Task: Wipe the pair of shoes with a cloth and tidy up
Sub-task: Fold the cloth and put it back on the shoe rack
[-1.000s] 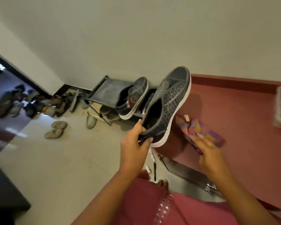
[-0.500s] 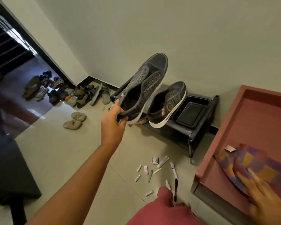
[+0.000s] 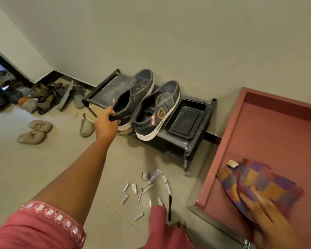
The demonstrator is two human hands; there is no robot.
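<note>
Hallway, black shoe rack (image 3: 190, 146) | left hand (image 3: 106, 125) grips the grey mesh sneaker (image 3: 133, 99) by its heel, setting it beside its mate (image 3: 158, 112) | right hand (image 3: 269, 218) lies flat on the patchwork cloth (image 3: 255, 186) on the red counter (image 3: 276, 132) | next: release, tidy cloth.

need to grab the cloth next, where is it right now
In the head view, the patchwork cloth lies at the lower right on the pink-red surface, under the right hand, right of the shoe rack.

Place: home entryway
Evidence: low shoe rack (image 3: 185, 141) against wall; heap of household footwear (image 3: 31, 97) by the doorway; tiled floor (image 3: 34, 168); slippers (image 3: 34, 132) left of the rack
</note>
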